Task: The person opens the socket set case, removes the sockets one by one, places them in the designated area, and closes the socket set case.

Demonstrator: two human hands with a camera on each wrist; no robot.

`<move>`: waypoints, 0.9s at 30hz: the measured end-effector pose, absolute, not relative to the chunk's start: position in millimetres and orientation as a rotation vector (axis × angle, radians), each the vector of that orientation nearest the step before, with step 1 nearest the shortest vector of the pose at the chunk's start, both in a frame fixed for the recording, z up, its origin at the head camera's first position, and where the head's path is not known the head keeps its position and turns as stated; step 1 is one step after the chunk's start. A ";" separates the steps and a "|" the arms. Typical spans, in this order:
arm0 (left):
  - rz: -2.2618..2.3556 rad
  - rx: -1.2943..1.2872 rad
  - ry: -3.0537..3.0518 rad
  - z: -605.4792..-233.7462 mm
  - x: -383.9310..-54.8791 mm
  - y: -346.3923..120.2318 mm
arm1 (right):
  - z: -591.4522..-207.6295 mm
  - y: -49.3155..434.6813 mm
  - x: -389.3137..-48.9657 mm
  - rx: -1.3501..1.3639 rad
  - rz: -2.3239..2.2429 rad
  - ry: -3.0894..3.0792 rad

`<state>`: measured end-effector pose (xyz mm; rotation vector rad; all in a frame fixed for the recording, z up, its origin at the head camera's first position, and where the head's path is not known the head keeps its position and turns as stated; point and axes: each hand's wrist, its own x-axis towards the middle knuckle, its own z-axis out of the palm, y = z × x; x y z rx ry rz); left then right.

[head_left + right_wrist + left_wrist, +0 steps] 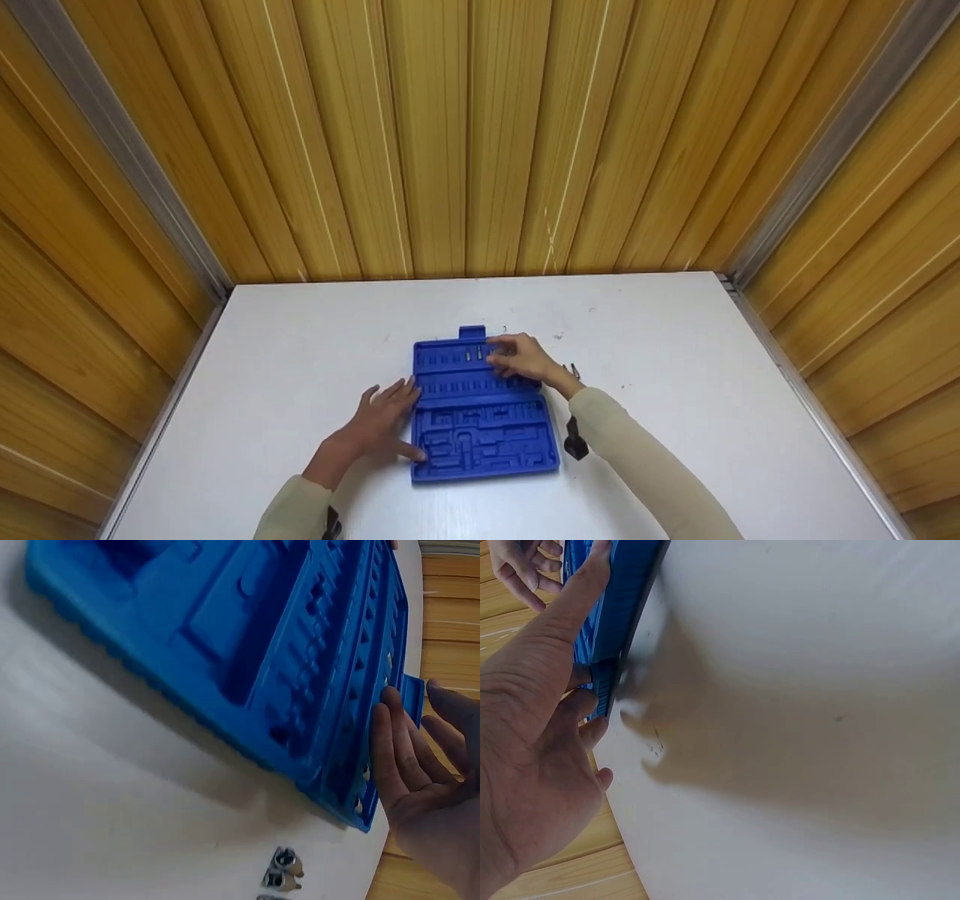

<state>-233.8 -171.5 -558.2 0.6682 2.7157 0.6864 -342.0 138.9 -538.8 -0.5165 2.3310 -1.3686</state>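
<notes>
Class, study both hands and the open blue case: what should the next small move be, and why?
Probably, the right hand should reach for a loose metal piece: some lie on the table beside the case, many of its slots look unfilled, and the left hand touches its edge.

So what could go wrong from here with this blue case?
The loose metal pieces lie beside the case near the right sleeve, which might knock them. The right hand is close to small pieces seated in the top row and could brush them loose. The left hand touches the case's left edge; a push there might shift it.
</notes>
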 end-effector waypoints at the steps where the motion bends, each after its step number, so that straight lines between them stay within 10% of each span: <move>1: 0.688 0.667 2.718 -558.4 -234.2 -171.7 | -540.7 133.0 -342.6 -0.526 -1.378 2.328; 27: 0.702 0.679 2.716 -559.0 -232.5 -172.4 | -555.4 81.0 -349.8 -0.299 -0.943 2.749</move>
